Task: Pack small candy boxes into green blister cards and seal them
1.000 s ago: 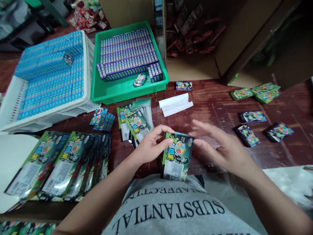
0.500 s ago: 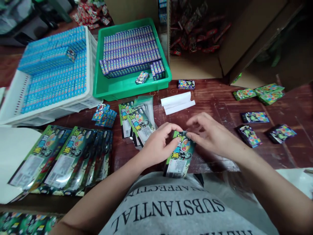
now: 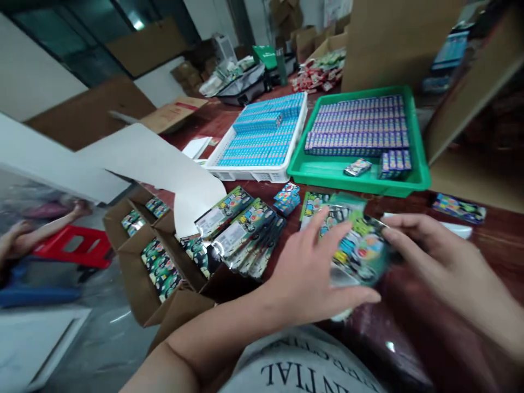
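Dark red table (image 3: 503, 251) is the largest surface; it spreads under my hands and away behind the containers. Open cardboard carton (image 3: 135, 284) sits at my lower left, dark-and-green packs standing in its compartments. Green tray (image 3: 352, 184) lies ahead of me, rows of purple boxes (image 3: 356, 123) filling its far part. White basket (image 3: 254, 174) stands just to the left of the tray, packed with blue boxes (image 3: 262, 131), one row lying raised on the others. Off to the far left, red stool (image 3: 85, 245), with another person's forearm (image 3: 53, 228) over it. Fan of glossy packets (image 3: 245, 229) overlaps between carton and my left hand. Left hand (image 3: 305, 267): fingers spread, nothing clenched, palm down over the left side of the packet (image 3: 364, 248); blur leaves it uncertain whether the fingertips actually touch it. Right hand (image 3: 429, 245): thumb and forefinger pinching the packet's upper right corner. The packet itself is in front of me, tilted, between my two hands, printed face up, green band along one edge. Flat packets (image 3: 310, 204) lie on the table just beyond my left fingers, partly covered. Single purple box (image 3: 459, 208) rests on the table near the tray's right corner. Small blue cartons (image 3: 287, 197) lie together beside the fan. Loose small box (image 3: 358, 167) lies tilted on the tray floor, near its front wall.
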`<action>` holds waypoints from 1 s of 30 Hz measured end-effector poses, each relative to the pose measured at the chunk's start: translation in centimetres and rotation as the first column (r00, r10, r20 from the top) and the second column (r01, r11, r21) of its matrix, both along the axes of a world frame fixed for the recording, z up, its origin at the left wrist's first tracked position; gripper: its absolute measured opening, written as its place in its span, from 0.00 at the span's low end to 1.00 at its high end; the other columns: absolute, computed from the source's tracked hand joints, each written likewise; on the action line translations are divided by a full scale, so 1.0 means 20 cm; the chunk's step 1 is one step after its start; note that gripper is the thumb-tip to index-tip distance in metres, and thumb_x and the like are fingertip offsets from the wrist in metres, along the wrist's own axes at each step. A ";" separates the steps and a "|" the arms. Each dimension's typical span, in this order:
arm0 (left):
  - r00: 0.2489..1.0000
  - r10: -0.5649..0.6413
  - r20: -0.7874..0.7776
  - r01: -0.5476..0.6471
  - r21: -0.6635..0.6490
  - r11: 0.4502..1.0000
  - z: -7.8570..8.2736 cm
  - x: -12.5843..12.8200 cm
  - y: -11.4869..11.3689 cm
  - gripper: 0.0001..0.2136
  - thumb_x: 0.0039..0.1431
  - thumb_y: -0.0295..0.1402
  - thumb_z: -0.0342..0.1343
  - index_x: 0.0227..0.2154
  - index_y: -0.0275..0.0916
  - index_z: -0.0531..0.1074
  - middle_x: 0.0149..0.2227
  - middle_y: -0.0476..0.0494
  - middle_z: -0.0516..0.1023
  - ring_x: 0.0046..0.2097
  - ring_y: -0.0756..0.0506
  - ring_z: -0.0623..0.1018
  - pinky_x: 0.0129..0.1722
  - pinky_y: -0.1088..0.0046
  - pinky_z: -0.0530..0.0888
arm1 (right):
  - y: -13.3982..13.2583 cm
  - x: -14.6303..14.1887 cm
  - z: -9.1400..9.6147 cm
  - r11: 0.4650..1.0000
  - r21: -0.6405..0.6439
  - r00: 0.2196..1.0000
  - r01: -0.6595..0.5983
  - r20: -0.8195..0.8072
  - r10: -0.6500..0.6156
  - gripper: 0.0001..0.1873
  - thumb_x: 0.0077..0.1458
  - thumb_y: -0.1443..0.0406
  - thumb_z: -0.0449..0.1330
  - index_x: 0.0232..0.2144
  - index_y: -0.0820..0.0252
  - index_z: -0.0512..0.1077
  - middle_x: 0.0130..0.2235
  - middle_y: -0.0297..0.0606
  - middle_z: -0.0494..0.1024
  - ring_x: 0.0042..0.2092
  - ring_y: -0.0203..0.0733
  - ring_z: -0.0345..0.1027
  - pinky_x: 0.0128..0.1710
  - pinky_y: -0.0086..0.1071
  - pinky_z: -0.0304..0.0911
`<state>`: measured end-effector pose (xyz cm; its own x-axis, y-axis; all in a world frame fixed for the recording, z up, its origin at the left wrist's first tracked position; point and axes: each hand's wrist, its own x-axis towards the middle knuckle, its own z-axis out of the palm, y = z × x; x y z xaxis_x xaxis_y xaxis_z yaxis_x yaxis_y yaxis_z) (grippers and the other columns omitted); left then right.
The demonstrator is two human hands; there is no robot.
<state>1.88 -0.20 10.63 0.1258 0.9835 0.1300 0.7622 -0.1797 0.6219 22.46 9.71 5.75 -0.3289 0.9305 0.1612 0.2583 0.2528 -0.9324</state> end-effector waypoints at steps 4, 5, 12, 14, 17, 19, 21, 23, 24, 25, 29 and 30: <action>0.911 0.207 -0.356 -0.191 0.078 0.978 0.12 -0.32 -0.08 0.44 0.53 0.44 0.67 0.70 0.43 0.53 0.70 0.27 0.53 0.68 0.24 0.61 0.64 0.40 0.64 | 0.08 -0.56 0.10 0.970 -0.040 0.952 -0.241 -0.203 0.229 0.17 0.64 0.49 0.58 0.44 0.55 0.70 0.37 0.38 0.80 0.35 0.43 0.76 0.32 0.36 0.73; 0.875 0.245 -0.417 -0.228 0.093 0.969 0.13 -0.42 -0.09 0.42 0.54 0.39 0.65 0.70 0.42 0.54 0.69 0.27 0.55 0.68 0.26 0.62 0.65 0.43 0.64 | 0.09 -0.65 0.09 0.953 0.004 0.944 -0.302 -0.141 0.299 0.18 0.66 0.50 0.55 0.47 0.56 0.69 0.40 0.40 0.81 0.38 0.44 0.77 0.36 0.39 0.74; 0.777 0.241 -0.581 -0.264 0.047 0.963 -0.05 -0.93 -0.05 0.34 0.55 0.34 0.58 0.65 0.37 0.60 0.65 0.29 0.63 0.67 0.27 0.64 0.64 0.45 0.65 | 0.00 -0.53 -0.27 0.927 0.220 0.650 -0.304 0.759 0.033 0.49 0.50 0.46 0.68 0.65 0.69 0.63 0.70 0.68 0.56 0.71 0.75 0.47 0.65 0.69 0.48; 0.783 0.231 -0.577 -0.237 0.066 0.969 -0.09 -0.95 -0.04 0.31 0.56 0.34 0.58 0.64 0.36 0.62 0.66 0.28 0.62 0.68 0.27 0.62 0.65 0.44 0.64 | -0.10 -0.42 -0.36 0.944 0.141 0.546 -0.299 0.837 0.048 0.56 0.46 0.45 0.70 0.67 0.73 0.60 0.70 0.70 0.53 0.71 0.76 0.46 0.66 0.68 0.48; 0.826 0.277 -0.490 -0.214 0.183 0.960 -0.13 -0.86 -0.01 0.26 0.58 0.32 0.58 0.61 0.40 0.66 0.67 0.31 0.62 0.69 0.27 0.60 0.67 0.41 0.60 | -0.24 -0.33 -0.40 0.967 0.061 0.506 -0.246 0.859 0.074 0.55 0.51 0.46 0.66 0.69 0.77 0.57 0.71 0.70 0.50 0.71 0.75 0.46 0.65 0.63 0.54; 0.903 0.275 -0.331 -0.199 0.245 0.949 -0.16 -0.72 0.01 0.22 0.60 0.32 0.58 0.58 0.42 0.69 0.66 0.34 0.65 0.68 0.30 0.62 0.68 0.42 0.59 | -0.30 -0.33 -0.40 0.976 0.034 0.528 -0.214 0.845 0.086 0.50 0.54 0.50 0.63 0.69 0.78 0.57 0.72 0.68 0.50 0.72 0.73 0.46 0.66 0.58 0.56; 0.981 0.177 -0.078 -0.164 0.151 0.975 -0.21 -0.55 0.04 0.19 0.63 0.33 0.58 0.56 0.43 0.70 0.61 0.36 0.71 0.64 0.34 0.69 0.66 0.44 0.63 | -0.31 -0.33 -0.39 0.982 0.021 0.580 -0.190 0.809 0.095 0.47 0.55 0.54 0.61 0.69 0.76 0.57 0.72 0.65 0.51 0.72 0.70 0.47 0.67 0.56 0.55; 0.953 0.141 0.266 -0.120 -0.094 0.988 -0.28 -0.38 0.08 0.19 0.64 0.37 0.59 0.57 0.42 0.70 0.58 0.36 0.74 0.58 0.37 0.75 0.60 0.49 0.71 | -0.31 -0.32 -0.36 0.991 0.027 0.671 -0.133 0.738 0.071 0.45 0.56 0.57 0.60 0.70 0.72 0.56 0.72 0.62 0.53 0.72 0.66 0.49 0.67 0.55 0.55; 0.880 0.221 0.421 -0.136 -0.222 0.966 -0.31 -0.31 0.10 0.22 0.63 0.39 0.60 0.58 0.40 0.68 0.58 0.33 0.73 0.55 0.37 0.76 0.57 0.51 0.74 | -0.31 -0.31 -0.34 0.995 0.045 0.732 -0.090 0.681 0.036 0.44 0.56 0.58 0.60 0.70 0.70 0.54 0.72 0.61 0.53 0.72 0.63 0.49 0.67 0.55 0.56; 0.784 0.331 0.524 -0.176 -0.324 0.930 -0.35 -0.24 0.12 0.27 0.61 0.41 0.62 0.60 0.38 0.65 0.60 0.30 0.71 0.55 0.37 0.76 0.55 0.52 0.76 | -0.32 -0.30 -0.31 0.997 0.072 0.792 -0.041 0.611 -0.011 0.44 0.57 0.58 0.59 0.71 0.68 0.53 0.72 0.59 0.54 0.72 0.61 0.50 0.68 0.54 0.56; 0.485 0.466 0.740 -0.200 -0.424 0.883 -0.38 -0.09 0.16 0.34 0.57 0.42 0.67 0.63 0.36 0.62 0.62 0.28 0.70 0.59 0.35 0.74 0.57 0.55 0.74 | -0.43 -0.26 -0.18 0.980 0.190 0.908 -0.056 0.417 -0.029 0.43 0.61 0.57 0.59 0.72 0.62 0.48 0.73 0.53 0.52 0.72 0.55 0.49 0.69 0.53 0.57; 0.482 0.406 0.777 -0.126 -0.397 0.909 -0.37 -0.07 0.17 0.29 0.59 0.41 0.65 0.60 0.36 0.66 0.59 0.30 0.74 0.58 0.36 0.75 0.58 0.56 0.73 | -0.45 -0.25 -0.15 0.968 0.218 0.898 -0.125 0.440 0.017 0.43 0.61 0.55 0.60 0.72 0.61 0.49 0.73 0.52 0.52 0.73 0.57 0.48 0.69 0.54 0.57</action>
